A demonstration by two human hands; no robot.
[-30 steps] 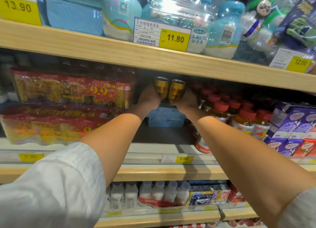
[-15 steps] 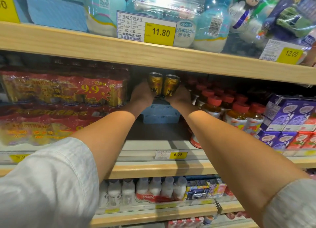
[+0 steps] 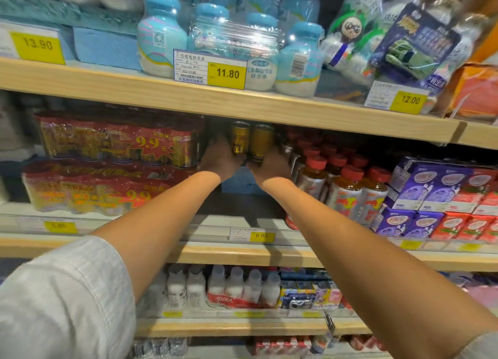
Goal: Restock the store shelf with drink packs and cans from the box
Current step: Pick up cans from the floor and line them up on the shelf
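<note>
Left hand (image 3: 219, 160) and right hand (image 3: 272, 166) each clasp one of two gold metal drink cans (image 3: 239, 139), held together, apparently to seat both on the blue box (image 3: 237, 184) at shelf's rear.

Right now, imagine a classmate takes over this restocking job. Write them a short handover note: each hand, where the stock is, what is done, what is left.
Left hand grips the left gold can; right hand grips the right gold can.
Both cans are upright, side by side, deep in the middle shelf gap between the red wrapped packs and the red-capped bottles, above a blue block.
Done: packs stacked two high.
Left: set both cans down, let go, fetch more. The box is out of view.
</note>
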